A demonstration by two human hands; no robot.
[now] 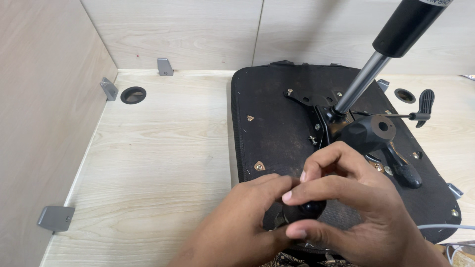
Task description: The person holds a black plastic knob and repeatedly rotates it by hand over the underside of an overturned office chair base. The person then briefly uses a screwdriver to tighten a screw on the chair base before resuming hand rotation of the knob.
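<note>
An upturned black chair seat (277, 123) lies on the light wooden desk (158, 148). Bolted to its underside is a black metal mechanism (366, 133) with a gas lift cylinder (391, 44) rising to the upper right. A lever with a black paddle handle (424, 105) sticks out to the right. My left hand (237, 227) and my right hand (351, 207) meet at the seat's near edge, both closed around a small round black knob (307, 210). The knob is mostly hidden by my fingers.
Wooden partition walls stand on the left and at the back. Grey brackets (56, 218) (109, 89) (165, 66) fix them to the desk. A round cable hole (133, 95) sits at the back left. A grey cable (445, 227) runs at the right edge.
</note>
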